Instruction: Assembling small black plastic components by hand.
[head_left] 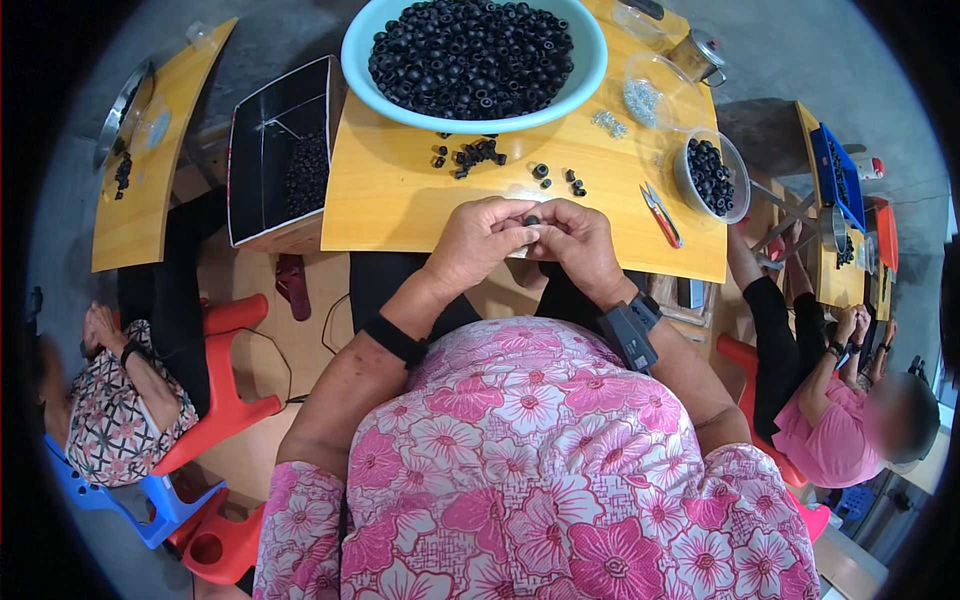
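Observation:
At the table's near edge, my left hand [488, 238] and my right hand [576, 242] meet, with fingertips pinched around a small black ring-shaped part [532, 221]. Fingers cover much of that part. Just beyond them, a few similar black parts [541, 171] stand on the yellow table [380, 190]. A loose pile of black parts [478, 155] lies farther left. Behind it, a light-blue basin [592, 62] is heaped with the same kind. To my right lie small snips with red-orange handles [665, 220].
A clear tub [742, 190] of black parts sits at the table's right edge. Beyond it are small silvery pieces [609, 124], a clear bowl [688, 85] and a metal mug [700, 55]. A black-lined box [265, 180] stands left. People sit at tables on both sides.

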